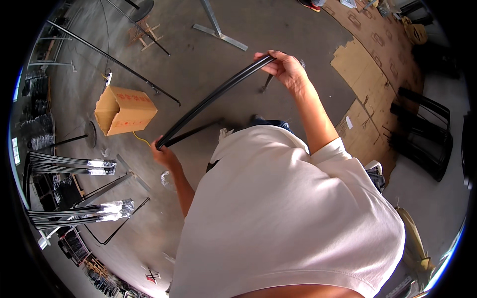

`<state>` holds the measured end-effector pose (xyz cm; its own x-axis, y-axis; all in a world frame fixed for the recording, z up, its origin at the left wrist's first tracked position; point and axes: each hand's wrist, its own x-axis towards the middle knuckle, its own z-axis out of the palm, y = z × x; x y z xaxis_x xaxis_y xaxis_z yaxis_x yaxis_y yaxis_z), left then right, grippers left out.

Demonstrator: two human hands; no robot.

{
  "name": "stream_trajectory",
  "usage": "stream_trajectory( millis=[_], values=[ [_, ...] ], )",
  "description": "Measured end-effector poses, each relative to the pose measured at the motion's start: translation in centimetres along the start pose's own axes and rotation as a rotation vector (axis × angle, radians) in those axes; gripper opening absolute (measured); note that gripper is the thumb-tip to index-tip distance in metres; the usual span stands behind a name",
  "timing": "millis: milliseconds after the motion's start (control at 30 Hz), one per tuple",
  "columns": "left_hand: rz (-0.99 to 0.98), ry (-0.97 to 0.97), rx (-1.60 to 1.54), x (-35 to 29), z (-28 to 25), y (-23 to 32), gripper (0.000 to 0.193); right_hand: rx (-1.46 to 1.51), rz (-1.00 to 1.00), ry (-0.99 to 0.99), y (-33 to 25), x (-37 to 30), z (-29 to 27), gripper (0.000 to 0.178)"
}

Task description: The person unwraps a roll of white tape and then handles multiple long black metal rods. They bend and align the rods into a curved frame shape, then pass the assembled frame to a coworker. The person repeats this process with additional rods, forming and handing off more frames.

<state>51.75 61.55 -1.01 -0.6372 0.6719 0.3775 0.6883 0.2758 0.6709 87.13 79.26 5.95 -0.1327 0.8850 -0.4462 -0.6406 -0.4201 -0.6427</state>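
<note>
Black strips [208, 98] slant from one o'clock, where the right hand [283, 68] curls its fingers around one end, to nine, where the left hand [168, 159] grips the other. Loosened fingers could drop them; a wide swing could knock the box [136, 110] at ten.

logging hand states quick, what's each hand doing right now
Left hand: closed on the near end of a long black bar.
Right hand: holding the same bar's far end, thumb over it.
</note>
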Motion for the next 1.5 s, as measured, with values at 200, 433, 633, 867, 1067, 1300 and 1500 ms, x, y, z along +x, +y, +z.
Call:
stream_trajectory(
  millis=[200,433,633,867,1067,1300,1500],
  values=[
    [0.041,-0.577,-0.247,1.5,-2.0,0.1,0.011,-0.066,-0.004,0.096,0.3,0.6,-1.5,0.020],
    [0.131,-1.009,-0.113,3.2,-0.4,9.4,0.026,-0.197,0.100,-0.054,1.3,-0.6,-2.1,0.024],
    [0.264,-0.897,-0.070,6.1,1.8,7.9,0.031,-0.119,0.130,0.037,2.2,-4.1,-0.5,0.022],
    [0.278,-0.979,-0.141,6.7,1.9,6.6,0.027,-0.073,-0.011,0.098,-1.5,-2.8,-1.6,0.022],
    [0.215,-0.974,-0.359,6.4,2.3,6.4,0.024,-0.049,-0.004,0.116,-4.7,2.1,-5.1,0.022],
    [0.073,-1.132,-0.317,6.4,0.9,6.2,0.030,-0.086,0.032,0.100,-5.1,2.8,-3.3,0.021],
    [-0.052,-1.172,-0.363,5.7,0.4,6.8,0.038,-0.094,0.091,0.076,-4.7,4.7,-4.2,0.020]
  ],
)
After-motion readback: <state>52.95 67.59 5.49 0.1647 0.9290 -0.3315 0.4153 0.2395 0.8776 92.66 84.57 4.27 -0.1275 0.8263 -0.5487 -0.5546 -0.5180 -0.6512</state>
